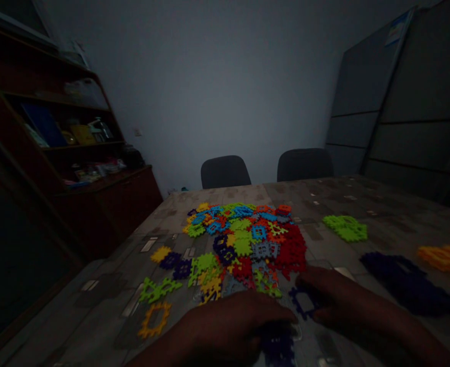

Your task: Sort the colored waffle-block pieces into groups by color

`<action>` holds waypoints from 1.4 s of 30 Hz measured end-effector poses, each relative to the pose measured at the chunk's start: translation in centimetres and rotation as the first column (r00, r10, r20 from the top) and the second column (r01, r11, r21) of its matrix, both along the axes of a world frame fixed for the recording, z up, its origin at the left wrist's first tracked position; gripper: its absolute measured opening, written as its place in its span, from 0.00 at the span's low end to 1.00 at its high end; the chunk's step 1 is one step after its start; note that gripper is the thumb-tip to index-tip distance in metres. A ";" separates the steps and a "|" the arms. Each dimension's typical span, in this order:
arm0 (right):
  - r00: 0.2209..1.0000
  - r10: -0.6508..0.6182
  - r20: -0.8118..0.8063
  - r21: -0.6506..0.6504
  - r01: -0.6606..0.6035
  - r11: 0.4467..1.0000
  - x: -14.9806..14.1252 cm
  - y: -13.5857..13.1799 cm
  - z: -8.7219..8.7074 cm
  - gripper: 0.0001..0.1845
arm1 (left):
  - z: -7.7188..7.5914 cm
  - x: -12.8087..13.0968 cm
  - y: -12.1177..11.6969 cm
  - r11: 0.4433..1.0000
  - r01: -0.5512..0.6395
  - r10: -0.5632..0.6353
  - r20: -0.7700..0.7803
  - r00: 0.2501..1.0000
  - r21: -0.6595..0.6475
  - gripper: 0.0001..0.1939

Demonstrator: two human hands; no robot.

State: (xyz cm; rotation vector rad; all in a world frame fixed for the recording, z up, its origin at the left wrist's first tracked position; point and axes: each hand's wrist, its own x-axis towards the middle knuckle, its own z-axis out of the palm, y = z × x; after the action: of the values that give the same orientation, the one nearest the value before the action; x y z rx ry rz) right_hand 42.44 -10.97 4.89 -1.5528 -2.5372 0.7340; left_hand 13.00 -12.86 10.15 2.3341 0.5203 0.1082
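My left hand (240, 321) is closed over dark purple building pieces (277, 349) with notched edges, near the table's front edge. Its fingertips are partly hidden. Just to the right, my right hand (326, 288) grips a dark purple square frame (294, 300) with an open middle and toothed sides. The frame is tilted up, apart from the left hand's pieces. Beyond both hands spreads a heap of interlocking plastic pieces (242, 244) in green, yellow, blue, grey and orange. Red pieces (292, 250) lie at the heap's right side.
A yellow square frame (155, 320) and green pieces (158, 289) lie at left. On the right are a green pile (346, 228), a dark purple pile (404, 280) and an orange pile (445, 257). Two chairs (225, 172) stand behind the table; a shelf unit (106, 196) is at left.
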 end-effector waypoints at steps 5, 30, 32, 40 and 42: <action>0.999 0.018 -0.034 -0.001 -0.018 1.000 0.1 0.0 0.1 0.29 | -0.2 0.2 0.0 1.000 0.004 -0.003 0.034 0.999 -0.017 0.36; 0.998 -0.027 -0.053 0.005 0.027 1.000 0.4 -0.1 -0.7 0.35 | -7.7 2.2 -0.8 0.812 -0.104 0.246 -0.175 0.953 0.575 0.18; 0.997 -0.009 -0.070 0.030 0.011 0.999 0.6 0.0 -1.0 0.35 | -8.1 2.2 -0.8 0.793 -0.127 0.300 -0.201 0.933 0.596 0.14; 0.993 0.040 -0.115 0.073 -0.032 0.997 1.2 0.4 -2.1 0.30 | -1.6 0.5 -1.0 0.889 -0.176 0.306 -0.263 0.915 0.422 0.21; 0.994 0.018 -0.111 0.051 -0.012 0.999 1.4 0.5 -2.4 0.32 | 0.2 -0.7 0.3 0.887 -0.310 0.397 -0.222 0.891 0.343 0.15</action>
State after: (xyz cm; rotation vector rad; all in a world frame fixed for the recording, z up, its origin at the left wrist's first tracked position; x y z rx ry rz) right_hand 43.84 -10.46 2.45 -1.4363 -2.4698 0.7307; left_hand 12.32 -12.60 10.31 2.5355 1.1542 0.0204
